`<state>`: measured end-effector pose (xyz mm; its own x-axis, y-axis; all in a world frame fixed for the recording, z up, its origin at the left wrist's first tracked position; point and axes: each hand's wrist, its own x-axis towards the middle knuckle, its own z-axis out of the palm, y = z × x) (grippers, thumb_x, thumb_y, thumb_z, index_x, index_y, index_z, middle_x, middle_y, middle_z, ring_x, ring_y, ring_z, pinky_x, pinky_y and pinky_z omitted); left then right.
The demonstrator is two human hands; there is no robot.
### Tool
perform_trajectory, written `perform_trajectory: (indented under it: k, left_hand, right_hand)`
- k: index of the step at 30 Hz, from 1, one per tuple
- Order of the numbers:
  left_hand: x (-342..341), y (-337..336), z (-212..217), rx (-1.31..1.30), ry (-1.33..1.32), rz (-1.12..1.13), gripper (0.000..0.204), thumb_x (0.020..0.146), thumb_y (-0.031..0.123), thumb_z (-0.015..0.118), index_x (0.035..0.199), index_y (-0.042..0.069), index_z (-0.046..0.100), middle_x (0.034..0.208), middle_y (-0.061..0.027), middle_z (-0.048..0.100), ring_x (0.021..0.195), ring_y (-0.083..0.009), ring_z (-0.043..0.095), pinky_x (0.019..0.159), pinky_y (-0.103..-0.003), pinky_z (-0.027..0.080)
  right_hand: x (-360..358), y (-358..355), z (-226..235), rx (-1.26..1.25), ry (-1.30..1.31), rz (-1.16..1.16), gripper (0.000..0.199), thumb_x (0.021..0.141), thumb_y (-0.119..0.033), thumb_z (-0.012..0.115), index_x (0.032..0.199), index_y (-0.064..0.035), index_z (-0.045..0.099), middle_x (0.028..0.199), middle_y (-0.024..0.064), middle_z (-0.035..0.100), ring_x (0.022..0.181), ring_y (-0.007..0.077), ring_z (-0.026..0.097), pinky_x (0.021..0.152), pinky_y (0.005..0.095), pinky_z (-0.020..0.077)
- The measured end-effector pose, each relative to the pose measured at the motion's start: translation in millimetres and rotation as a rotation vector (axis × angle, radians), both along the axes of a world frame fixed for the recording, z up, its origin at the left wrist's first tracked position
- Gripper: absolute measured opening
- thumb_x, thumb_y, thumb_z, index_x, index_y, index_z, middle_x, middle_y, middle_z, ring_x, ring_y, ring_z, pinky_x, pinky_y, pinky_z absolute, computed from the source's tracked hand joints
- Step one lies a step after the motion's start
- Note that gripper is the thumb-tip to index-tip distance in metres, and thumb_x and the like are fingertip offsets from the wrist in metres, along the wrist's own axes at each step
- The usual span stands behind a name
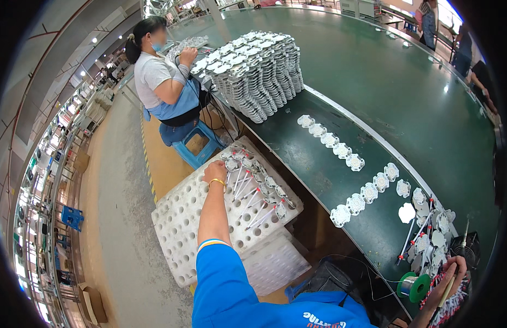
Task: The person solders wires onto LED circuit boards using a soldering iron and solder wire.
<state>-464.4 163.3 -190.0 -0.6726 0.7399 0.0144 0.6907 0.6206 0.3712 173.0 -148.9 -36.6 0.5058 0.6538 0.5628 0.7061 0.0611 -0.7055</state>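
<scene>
"At the far edge of the white foam block (179,218), what is the left hand (215,173) doing?"

"Its fingers are bent right beside the wired plates (268,181) — whether they pinch one, I cannot tell."

"Where do those plates lie?"

"Along the right-hand part of the block, in a crowded line. They are silvery, with scalloped rims, and white leads (261,219) with red bits slant away from them across the holes."

"And the right hand (453,273)?"

"Well to the right of the block, by the near end of the green table (395,109). It is curled around a slim tan rod (446,292). Between it and the block, but close to the hand, sits a wire spool (420,287) with a green flange; a jumbled heap (438,238) of plates and leads is near too."

"Anything else about the block?"

"To its right, loose plates (368,192) form two rows on the table. Past its far end rises a tall stack (259,71) of similar plates — and a co-worker (155,82) sits there on a blue stool (201,153)."
</scene>
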Motion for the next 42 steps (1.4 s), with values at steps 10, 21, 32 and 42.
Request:
perform_trajectory:
  k: [10, 21, 32, 42]
  left_hand:
    - [5, -27, 1, 0.3, 0.154, -0.015, 0.019, 0.072, 0.017, 0.069, 0.091, 0.02, 0.069, 0.092, -0.006, 0.066, 0.09, -0.0274, 0.061, 0.077, -0.043, 0.046]
    - [103, -95, 94, 0.847, -0.152, -0.369, 0.01, 0.08, 0.013, 0.061, 0.085, 0.005, 0.063, 0.077, -0.0085, 0.06, 0.076, -0.025, 0.058, 0.074, -0.034, 0.045]
    - [220, -192, 94, 0.789, -0.214, -0.418, 0.01, 0.083, 0.014, 0.061, 0.084, 0.004, 0.062, 0.082, -0.0086, 0.061, 0.078, -0.0239, 0.058, 0.073, -0.033, 0.045]
    - [171, -185, 258, 1.075, 0.302, -0.356, 0.009, 0.085, 0.016, 0.059, 0.084, 0.007, 0.062, 0.082, -0.0081, 0.06, 0.08, -0.0269, 0.056, 0.072, -0.035, 0.043]
  right_hand:
    - [-15, 12, 10, 0.079, 0.1, 0.006, 0.014, 0.092, -0.007, 0.041, 0.1, -0.0015, 0.05, 0.088, 0.0062, 0.049, 0.075, 0.0113, 0.045, 0.068, 0.0242, 0.0393]
    - [-6, 7, 13, 0.154, 0.138, 0.127, 0.014, 0.087, -0.003, 0.041, 0.098, -0.0001, 0.049, 0.085, 0.0069, 0.048, 0.07, 0.0112, 0.044, 0.065, 0.0237, 0.038]
    - [34, -13, 5, 0.176, 0.07, 0.326, 0.011, 0.088, -0.009, 0.043, 0.093, -0.0008, 0.048, 0.081, 0.0066, 0.046, 0.07, 0.0123, 0.043, 0.065, 0.0247, 0.0363]
    - [36, -16, 22, 0.384, 0.367, 0.246, 0.024, 0.092, -0.021, 0.05, 0.095, 0.0022, 0.054, 0.079, 0.0135, 0.057, 0.063, 0.0189, 0.051, 0.058, 0.0279, 0.0442]
